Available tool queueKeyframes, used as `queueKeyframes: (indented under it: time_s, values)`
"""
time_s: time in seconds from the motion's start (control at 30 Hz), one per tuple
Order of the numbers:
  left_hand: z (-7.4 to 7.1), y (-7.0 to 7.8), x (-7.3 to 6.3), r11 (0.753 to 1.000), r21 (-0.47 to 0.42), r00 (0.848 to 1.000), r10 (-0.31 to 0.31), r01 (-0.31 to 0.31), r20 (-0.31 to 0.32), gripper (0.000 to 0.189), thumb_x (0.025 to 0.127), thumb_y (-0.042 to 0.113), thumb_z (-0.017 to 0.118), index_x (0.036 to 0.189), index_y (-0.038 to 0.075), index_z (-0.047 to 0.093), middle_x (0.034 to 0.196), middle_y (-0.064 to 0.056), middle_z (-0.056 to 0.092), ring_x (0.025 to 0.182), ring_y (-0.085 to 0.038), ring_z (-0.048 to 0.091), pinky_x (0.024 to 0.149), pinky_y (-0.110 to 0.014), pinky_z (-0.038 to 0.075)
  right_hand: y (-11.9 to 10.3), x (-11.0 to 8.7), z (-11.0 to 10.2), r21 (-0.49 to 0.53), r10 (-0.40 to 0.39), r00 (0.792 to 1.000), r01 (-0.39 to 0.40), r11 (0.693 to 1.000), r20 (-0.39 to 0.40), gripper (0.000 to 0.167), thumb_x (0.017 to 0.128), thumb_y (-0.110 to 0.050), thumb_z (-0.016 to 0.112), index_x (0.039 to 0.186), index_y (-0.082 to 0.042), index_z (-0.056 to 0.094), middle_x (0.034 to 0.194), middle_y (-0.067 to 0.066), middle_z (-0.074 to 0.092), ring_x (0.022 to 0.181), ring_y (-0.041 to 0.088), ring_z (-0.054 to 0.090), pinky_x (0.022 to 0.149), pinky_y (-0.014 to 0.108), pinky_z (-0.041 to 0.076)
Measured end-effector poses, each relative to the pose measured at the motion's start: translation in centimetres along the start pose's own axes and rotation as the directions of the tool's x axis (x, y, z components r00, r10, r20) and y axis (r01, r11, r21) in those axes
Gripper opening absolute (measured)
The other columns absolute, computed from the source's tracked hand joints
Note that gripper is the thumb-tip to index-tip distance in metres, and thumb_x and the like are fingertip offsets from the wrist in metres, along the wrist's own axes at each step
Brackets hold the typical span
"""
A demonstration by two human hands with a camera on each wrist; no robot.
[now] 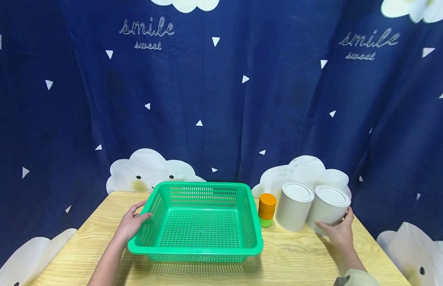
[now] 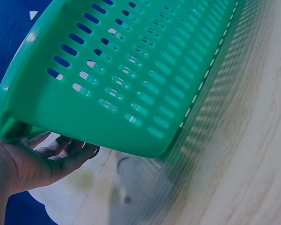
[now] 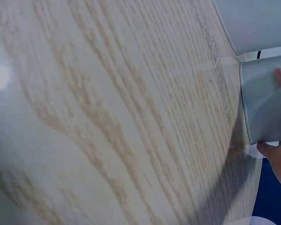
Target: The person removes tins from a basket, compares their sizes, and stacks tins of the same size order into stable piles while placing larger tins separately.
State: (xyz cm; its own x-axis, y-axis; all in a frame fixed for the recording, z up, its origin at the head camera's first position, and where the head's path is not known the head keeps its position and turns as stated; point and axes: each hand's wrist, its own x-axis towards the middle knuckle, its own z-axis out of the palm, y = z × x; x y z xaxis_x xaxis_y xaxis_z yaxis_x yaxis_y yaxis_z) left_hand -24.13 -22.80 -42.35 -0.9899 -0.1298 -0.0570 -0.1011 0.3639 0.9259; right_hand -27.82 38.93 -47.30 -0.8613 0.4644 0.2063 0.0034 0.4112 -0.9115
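My left hand (image 1: pixel 131 225) grips the left rim of a green plastic basket (image 1: pixel 194 251). In the left wrist view the fingers (image 2: pixel 68 159) are bent beneath the rim, beside the slotted wall. The basket holds nothing. At the right, my right hand (image 1: pixel 339 231) holds a white lidded can (image 1: pixel 327 208), thumb on its front and fingers round its right side. That can leans slightly in the head view. Close on its left stands a second white can (image 1: pixel 294 206). Only part of the held can's wall (image 3: pixel 267 105) shows in the right wrist view.
Between basket and cans stands a small orange and green stack (image 1: pixel 267 209). All of it is on a light wooden table (image 1: pixel 293 266). A dark blue curtain (image 1: pixel 221 99) with clouds and triangles hangs behind and at both sides.
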Motion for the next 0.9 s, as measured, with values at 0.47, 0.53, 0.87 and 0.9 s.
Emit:
queueKeyframes:
  time_s: [0.47, 0.53, 0.87, 0.9]
  values:
    - [-0.1, -0.3, 0.2, 1.000, -0.008, 1.000, -0.005, 0.005, 0.015, 0.065, 0.092, 0.027, 0.055, 0.146, 0.006, 0.024, 0.137, -0.037, 0.036, 0.104, -0.039, 0.058, 0.073, -0.037, 0.053, -0.3, 0.2, -0.7, -0.025, 0.025, 0.997, -0.023, 0.999, 0.078, 0.129, 0.069, -0.001, 0.078, 0.147, -0.021, -0.022, 0.154, 0.027, 0.001, 0.136, 0.051, 0.018, 0.111, 0.058, 0.019]
    - [-0.1, -0.3, 0.1, 1.000, -0.002, 1.000, -0.003, 0.003, 0.018, 0.066, 0.092, 0.028, 0.055, 0.146, 0.006, 0.024, 0.139, -0.037, 0.032, 0.113, -0.046, 0.051, 0.076, -0.038, 0.052, -0.3, 0.3, -0.8, -0.032, 0.026, 0.996, -0.023, 0.999, 0.088, 0.129, 0.069, -0.002, 0.078, 0.146, -0.021, -0.024, 0.155, 0.027, 0.000, 0.137, 0.050, 0.017, 0.111, 0.058, 0.019]
    - [-0.1, -0.2, 0.1, 1.000, 0.022, 1.000, -0.010, 0.010, 0.021, 0.065, 0.093, 0.028, 0.054, 0.147, 0.007, 0.023, 0.143, -0.036, 0.028, 0.128, -0.050, 0.035, 0.086, -0.043, 0.049, -0.4, 0.6, -1.1, -0.056, 0.032, 0.990, -0.024, 0.998, 0.140, 0.128, 0.072, -0.002, 0.076, 0.144, -0.020, -0.028, 0.154, 0.028, -0.002, 0.136, 0.052, 0.016, 0.110, 0.059, 0.020]
    - [-0.1, -0.1, 0.1, 1.000, 0.022, 1.000, -0.008, 0.007, 0.021, 0.065, 0.093, 0.029, 0.054, 0.147, 0.007, 0.023, 0.143, -0.036, 0.028, 0.127, -0.050, 0.036, 0.085, -0.043, 0.049, -0.4, 0.6, -1.1, -0.049, 0.026, 0.989, -0.019, 0.999, 0.145, 0.127, 0.072, -0.001, 0.076, 0.144, -0.020, -0.028, 0.154, 0.029, -0.002, 0.136, 0.053, 0.016, 0.110, 0.059, 0.020]
